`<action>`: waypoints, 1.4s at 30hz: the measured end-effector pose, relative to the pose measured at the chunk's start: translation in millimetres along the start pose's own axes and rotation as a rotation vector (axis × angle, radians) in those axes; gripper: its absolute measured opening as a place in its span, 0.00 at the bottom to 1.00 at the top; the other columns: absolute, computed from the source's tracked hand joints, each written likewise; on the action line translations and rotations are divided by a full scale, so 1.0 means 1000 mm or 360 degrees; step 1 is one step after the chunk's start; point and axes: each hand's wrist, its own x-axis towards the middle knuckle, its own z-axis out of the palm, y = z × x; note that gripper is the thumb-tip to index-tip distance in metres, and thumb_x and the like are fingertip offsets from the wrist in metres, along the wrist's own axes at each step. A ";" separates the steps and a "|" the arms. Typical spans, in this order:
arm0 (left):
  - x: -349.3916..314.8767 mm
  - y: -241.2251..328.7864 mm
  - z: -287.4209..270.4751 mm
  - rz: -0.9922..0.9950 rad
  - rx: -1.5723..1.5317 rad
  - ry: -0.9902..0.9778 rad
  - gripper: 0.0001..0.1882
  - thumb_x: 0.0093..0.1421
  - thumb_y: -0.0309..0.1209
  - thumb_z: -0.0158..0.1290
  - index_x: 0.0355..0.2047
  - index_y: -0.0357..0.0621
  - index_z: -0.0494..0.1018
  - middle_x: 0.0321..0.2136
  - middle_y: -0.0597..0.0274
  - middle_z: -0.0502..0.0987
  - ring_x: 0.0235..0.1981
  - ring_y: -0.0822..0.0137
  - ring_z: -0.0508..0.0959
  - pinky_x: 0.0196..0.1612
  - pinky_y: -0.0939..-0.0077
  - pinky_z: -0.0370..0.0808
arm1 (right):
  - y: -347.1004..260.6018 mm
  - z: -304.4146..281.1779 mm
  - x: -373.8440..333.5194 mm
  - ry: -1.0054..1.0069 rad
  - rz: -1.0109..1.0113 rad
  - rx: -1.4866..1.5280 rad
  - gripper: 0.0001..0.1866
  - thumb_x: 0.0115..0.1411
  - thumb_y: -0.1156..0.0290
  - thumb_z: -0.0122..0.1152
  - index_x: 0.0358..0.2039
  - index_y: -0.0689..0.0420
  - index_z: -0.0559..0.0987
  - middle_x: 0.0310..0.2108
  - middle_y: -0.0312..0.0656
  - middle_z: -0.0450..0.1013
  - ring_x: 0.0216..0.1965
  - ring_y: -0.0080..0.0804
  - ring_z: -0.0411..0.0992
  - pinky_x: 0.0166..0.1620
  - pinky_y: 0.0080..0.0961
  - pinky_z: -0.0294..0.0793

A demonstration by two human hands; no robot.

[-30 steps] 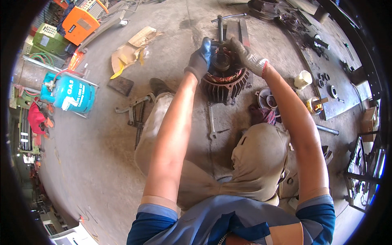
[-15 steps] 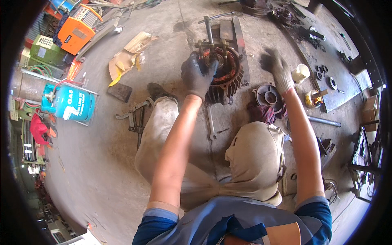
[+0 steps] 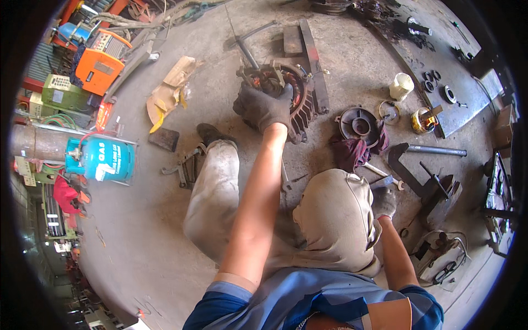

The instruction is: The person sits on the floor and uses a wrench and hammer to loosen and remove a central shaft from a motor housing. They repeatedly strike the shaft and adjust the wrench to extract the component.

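Grey-gloved, the left hand (image 3: 264,108) bends over the middle of the motor (image 3: 302,124), thumb and fingers apart, but its fingertips hide, so I cannot tell how tight it holds, nor if the gloved right hand (image 3: 383,202), low beside the knee (image 3: 330,217), has hold of anything. It seems best to keep that left palm snug and stop the leaning, round metal rod (image 3: 249,55) from tipping. Thin fins line the motor, which sits on the rough floor (image 3: 137,231), with copper wire (image 3: 298,91) inside, and a crumpled purple rag (image 3: 351,151) lies by a round metal plate (image 3: 360,126)
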 end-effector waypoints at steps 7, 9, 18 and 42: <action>-0.001 -0.011 -0.004 0.0116 -0.0071 -0.0066 0.50 0.38 0.49 0.77 0.58 0.40 0.67 0.52 0.48 0.76 0.56 0.43 0.70 0.59 0.47 0.68 | 0.032 -0.012 0.014 -0.0335 0.0081 0.0316 0.26 0.58 0.50 0.63 0.44 0.61 0.82 0.42 0.59 0.81 0.45 0.58 0.79 0.48 0.46 0.76; 0.009 -0.023 -0.010 0.0151 -0.0218 -0.0304 0.49 0.39 0.47 0.77 0.59 0.40 0.67 0.54 0.47 0.76 0.56 0.42 0.70 0.59 0.48 0.68 | 0.030 -0.023 0.019 -0.0466 -0.0051 0.0452 0.26 0.57 0.51 0.63 0.43 0.62 0.82 0.40 0.60 0.81 0.43 0.55 0.80 0.47 0.45 0.76; 0.010 -0.045 -0.009 0.0344 -0.0338 -0.0344 0.40 0.41 0.42 0.76 0.52 0.44 0.71 0.49 0.48 0.78 0.54 0.44 0.74 0.57 0.51 0.71 | -0.156 -0.139 0.050 -0.0235 -0.0487 0.1974 0.10 0.69 0.68 0.60 0.48 0.57 0.75 0.28 0.29 0.72 0.24 0.15 0.69 0.25 0.15 0.66; 0.005 -0.044 -0.013 0.0382 -0.0296 -0.0071 0.44 0.43 0.49 0.71 0.59 0.47 0.68 0.55 0.52 0.74 0.56 0.49 0.72 0.61 0.54 0.67 | -0.279 -0.234 0.066 -0.0203 -0.0893 0.1954 0.22 0.73 0.50 0.54 0.47 0.57 0.79 0.25 0.33 0.73 0.22 0.20 0.69 0.24 0.22 0.69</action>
